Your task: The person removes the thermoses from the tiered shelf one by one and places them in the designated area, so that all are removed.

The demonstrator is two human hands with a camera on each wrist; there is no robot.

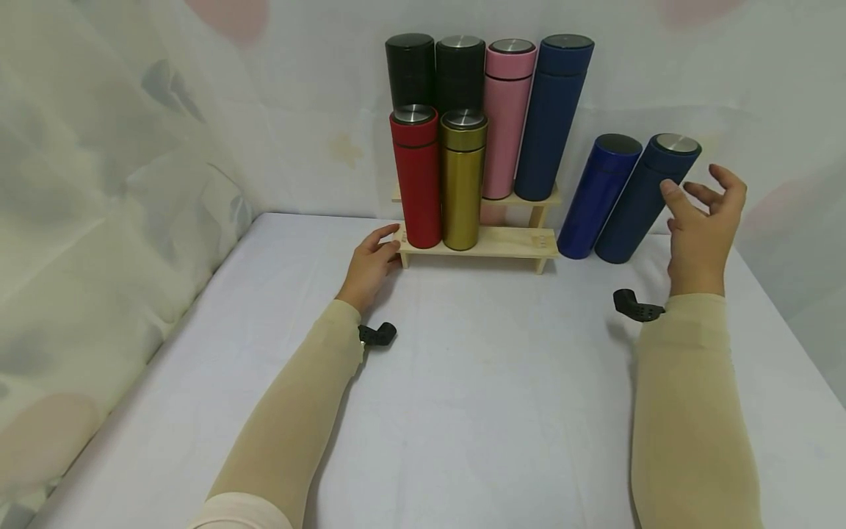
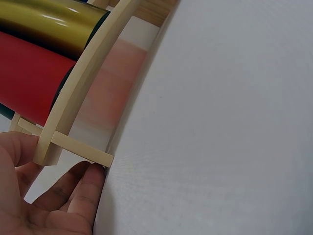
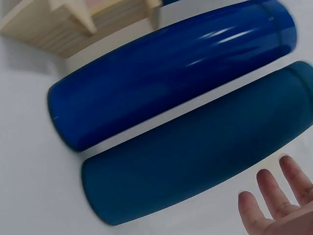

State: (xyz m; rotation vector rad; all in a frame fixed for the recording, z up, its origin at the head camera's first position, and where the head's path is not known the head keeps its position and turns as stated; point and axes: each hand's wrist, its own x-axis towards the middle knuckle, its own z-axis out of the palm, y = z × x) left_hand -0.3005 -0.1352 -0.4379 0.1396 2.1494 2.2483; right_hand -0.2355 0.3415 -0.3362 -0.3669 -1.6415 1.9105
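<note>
The left hand [image 2: 61, 208] held the left end of the rack [image 2: 84, 73]. On it stood a red bottle [image 2: 29, 73] and, just right, a gold bottle [image 2: 54, 24]. The white table [image 2: 210, 117] lay nearer.

No words or numbers can be read.

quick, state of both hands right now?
Left hand: closed, gripping the left end of the wooden stand.
Right hand: open, holding nothing, beside the rightmost bottle; thumb contact can't be told.
</note>
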